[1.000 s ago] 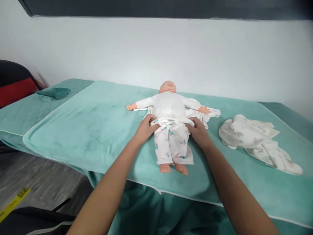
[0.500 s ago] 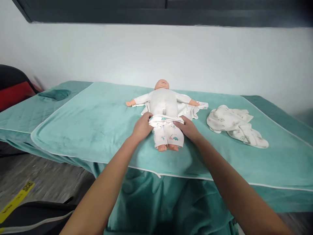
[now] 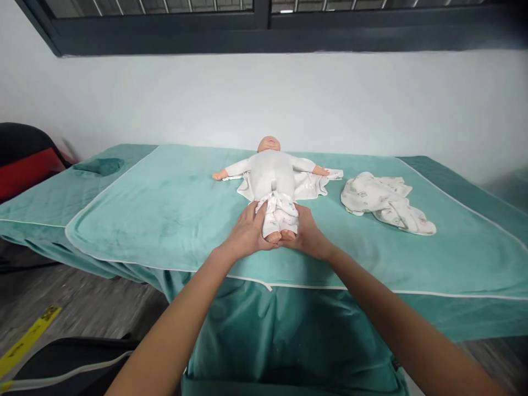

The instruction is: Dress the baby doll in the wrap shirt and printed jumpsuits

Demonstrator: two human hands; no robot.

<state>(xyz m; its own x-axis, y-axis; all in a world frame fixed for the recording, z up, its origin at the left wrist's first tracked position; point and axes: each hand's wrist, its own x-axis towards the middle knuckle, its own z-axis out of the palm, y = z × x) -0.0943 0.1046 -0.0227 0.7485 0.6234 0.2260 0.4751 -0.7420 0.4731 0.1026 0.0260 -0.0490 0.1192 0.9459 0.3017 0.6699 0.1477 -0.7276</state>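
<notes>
A baby doll (image 3: 272, 170) in a white top lies on its back on a teal blanket (image 3: 165, 203), arms spread, head toward the wall. Its white printed trousers (image 3: 281, 213) are bunched low on the legs. My left hand (image 3: 246, 235) and my right hand (image 3: 306, 236) cup the doll's lower legs from either side, fingers curled round the trousers near the bare feet (image 3: 280, 236). An open white garment (image 3: 307, 186) lies spread under the doll's body.
A crumpled white printed cloth (image 3: 383, 201) lies to the right of the doll. A folded dark teal cloth (image 3: 99, 165) sits at the far left of the bed. A black and red chair (image 3: 25, 157) stands at the left; a window frame runs along the top.
My hands slid from the doll's waist down to its ankles, drawing the trousers down the legs. The view pulled back and tilted up, showing more of the window.
</notes>
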